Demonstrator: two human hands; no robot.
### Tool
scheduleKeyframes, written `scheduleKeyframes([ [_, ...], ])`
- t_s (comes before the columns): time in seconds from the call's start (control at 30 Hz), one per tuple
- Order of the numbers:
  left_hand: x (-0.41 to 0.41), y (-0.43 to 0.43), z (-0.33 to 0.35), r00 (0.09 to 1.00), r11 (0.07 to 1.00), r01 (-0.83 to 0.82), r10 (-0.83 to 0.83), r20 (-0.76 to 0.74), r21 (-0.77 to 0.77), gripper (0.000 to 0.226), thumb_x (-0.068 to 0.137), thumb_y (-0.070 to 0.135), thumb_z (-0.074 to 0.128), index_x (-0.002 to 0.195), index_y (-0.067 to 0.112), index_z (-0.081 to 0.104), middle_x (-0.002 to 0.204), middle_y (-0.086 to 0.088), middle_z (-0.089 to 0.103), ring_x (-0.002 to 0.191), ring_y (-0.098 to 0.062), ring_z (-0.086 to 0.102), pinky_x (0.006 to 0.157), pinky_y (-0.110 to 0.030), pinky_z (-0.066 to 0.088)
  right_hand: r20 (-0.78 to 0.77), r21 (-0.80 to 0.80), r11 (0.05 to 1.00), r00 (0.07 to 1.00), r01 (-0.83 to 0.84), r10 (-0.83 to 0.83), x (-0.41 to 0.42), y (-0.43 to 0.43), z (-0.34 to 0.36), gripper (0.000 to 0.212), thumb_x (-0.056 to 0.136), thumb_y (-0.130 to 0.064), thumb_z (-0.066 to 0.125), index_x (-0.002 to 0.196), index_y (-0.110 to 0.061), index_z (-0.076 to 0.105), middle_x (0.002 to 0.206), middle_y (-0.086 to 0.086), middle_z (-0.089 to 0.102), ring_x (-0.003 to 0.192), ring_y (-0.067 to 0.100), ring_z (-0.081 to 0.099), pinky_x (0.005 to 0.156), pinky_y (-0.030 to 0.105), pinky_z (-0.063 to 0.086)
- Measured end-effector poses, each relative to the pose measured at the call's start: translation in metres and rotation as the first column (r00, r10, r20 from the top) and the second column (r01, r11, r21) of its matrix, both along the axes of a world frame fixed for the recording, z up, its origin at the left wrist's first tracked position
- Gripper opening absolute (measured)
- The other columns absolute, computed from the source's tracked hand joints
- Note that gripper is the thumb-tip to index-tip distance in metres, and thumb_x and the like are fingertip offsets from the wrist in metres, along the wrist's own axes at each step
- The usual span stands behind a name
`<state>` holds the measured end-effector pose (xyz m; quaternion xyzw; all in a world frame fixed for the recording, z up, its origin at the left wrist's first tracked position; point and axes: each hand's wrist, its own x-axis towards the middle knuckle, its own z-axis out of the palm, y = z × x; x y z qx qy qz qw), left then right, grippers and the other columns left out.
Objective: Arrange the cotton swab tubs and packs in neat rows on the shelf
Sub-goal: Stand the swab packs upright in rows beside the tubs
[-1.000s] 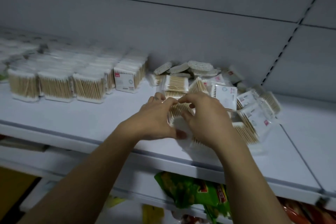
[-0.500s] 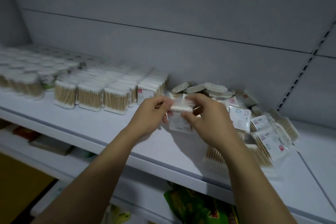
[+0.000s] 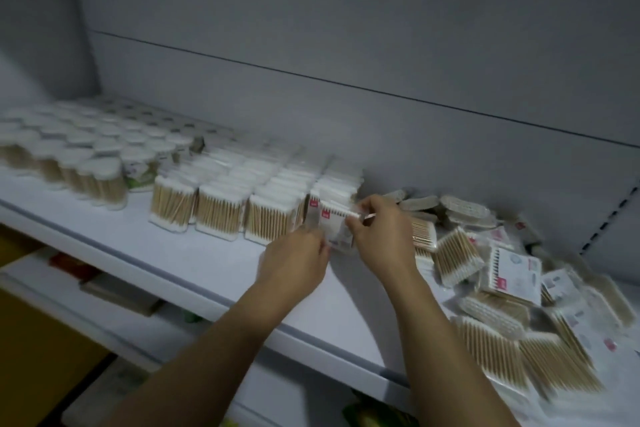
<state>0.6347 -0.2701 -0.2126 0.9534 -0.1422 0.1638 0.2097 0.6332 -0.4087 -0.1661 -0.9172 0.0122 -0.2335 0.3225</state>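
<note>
A flat cotton swab pack (image 3: 335, 226) with a red label stands upright at the right end of the neat rows of swab packs (image 3: 239, 199) on the white shelf (image 3: 194, 263). My left hand (image 3: 298, 260) holds its lower left edge. My right hand (image 3: 377, 236) pinches its top right corner. Round swab tubs (image 3: 83, 156) with white lids stand in rows at the far left. A loose heap of swab packs (image 3: 512, 295) lies to the right of my hands.
The grey back panel (image 3: 346, 45) rises behind the shelf. A lower shelf (image 3: 114, 291) holds flat boxes, and green packaging (image 3: 374, 414) shows below the shelf edge. A slotted upright (image 3: 609, 218) stands at the far right.
Both hands carried the pack from the heap leftward to the end of the rows of packs. The view turned left, bringing the round tubs into sight.
</note>
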Motion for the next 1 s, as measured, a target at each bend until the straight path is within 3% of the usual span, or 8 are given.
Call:
scheduleKeyframes([
  [0.1,0.000,0.000,-0.001,0.999,0.998,0.018,-0.020,0.030,0.059,0.023,0.100,0.031,0.040,0.114,0.019,0.054,0.116,-0.002,0.056,0.098,-0.023,0.060,0.075,-0.035,0.050,0.002,-0.006,1.000,1.000,0.025,-0.025,0.017,0.007,-0.004,0.013,0.081,-0.020,0.071,0.092,-0.016,0.065,0.090,0.004,0.063,0.080,0.018,0.055,0.066,0.023,0.026],
  [0.27,-0.004,0.001,0.000,0.998,0.999,0.025,-0.027,0.050,0.044,0.033,0.101,0.025,0.038,0.134,0.018,0.042,0.140,-0.004,0.039,0.118,-0.020,0.051,0.082,-0.027,0.046,0.040,0.049,0.998,0.999,0.027,-0.029,0.028,0.018,-0.019,0.018,0.080,-0.019,0.072,0.084,-0.030,0.058,0.094,-0.002,0.058,0.086,0.020,0.058,0.073,0.026,0.039],
  [0.33,-0.004,0.000,0.001,1.000,0.998,0.030,-0.031,0.002,0.046,0.036,0.102,0.025,0.038,0.137,0.019,0.036,0.144,-0.007,0.032,0.124,-0.021,0.047,0.085,-0.028,0.045,0.065,0.085,0.996,0.997,0.027,-0.032,0.027,0.019,-0.023,0.019,0.080,-0.015,0.073,0.087,-0.029,0.061,0.097,-0.003,0.058,0.081,0.011,0.059,0.072,0.018,0.041],
  [0.4,-0.002,0.000,0.002,0.999,0.999,0.041,-0.040,-0.029,0.033,0.036,0.101,0.025,0.040,0.136,0.019,0.035,0.144,-0.008,0.031,0.124,-0.022,0.047,0.085,-0.028,0.046,0.048,0.173,0.985,0.998,0.023,-0.032,0.022,0.020,-0.025,0.023,0.079,-0.007,0.070,0.092,-0.025,0.064,0.102,-0.002,0.061,0.079,0.000,0.058,0.066,0.005,0.039],
  [0.57,0.002,0.000,0.000,0.992,0.994,0.111,-0.111,-0.057,-0.005,0.036,0.098,0.023,0.044,0.134,0.019,0.037,0.136,-0.007,0.035,0.122,-0.023,0.046,0.083,-0.030,0.047,0.000,0.237,0.971,1.000,-0.010,0.010,0.012,0.022,-0.028,0.045,0.084,0.006,0.062,0.119,-0.022,0.065,0.119,-0.001,0.060,0.089,-0.001,0.060,0.069,0.003,0.044],
  [0.8,0.001,-0.001,0.007,0.981,0.985,0.165,-0.159,-0.112,0.053,0.050,0.091,0.021,0.046,0.139,0.020,0.032,0.132,-0.007,0.034,0.116,-0.029,0.048,0.084,-0.036,0.046,-0.106,0.224,0.969,0.986,-0.102,0.128,0.002,0.020,-0.017,0.069,0.091,0.004,0.052,0.146,-0.034,0.032,0.118,-0.017,0.053,0.093,-0.006,0.057,0.069,-0.002,0.040],
  [0.87,0.001,-0.003,0.008,0.981,0.986,0.163,-0.157,-0.115,0.046,0.049,0.092,0.026,0.047,0.138,0.020,0.033,0.129,-0.006,0.038,0.113,-0.028,0.051,0.084,-0.037,0.047,-0.112,0.157,0.983,0.988,-0.091,0.109,-0.001,0.012,-0.017,0.069,0.089,0.001,0.054,0.145,-0.034,0.033,0.125,-0.018,0.052,0.098,-0.002,0.058,0.074,0.006,0.046],
  [1.0,0.004,-0.004,0.010,0.964,0.963,0.265,-0.263,-0.038,0.058,0.038,0.098,0.036,0.041,0.133,0.021,0.043,0.128,-0.001,0.044,0.113,-0.021,0.051,0.086,-0.035,0.046,-0.115,-0.313,0.930,0.964,0.194,-0.239,0.003,-0.030,-0.009,0.055,0.083,-0.013,0.061,0.136,-0.019,0.050,0.137,0.006,0.050,0.120,0.025,0.052,0.096,0.036,0.044],
])
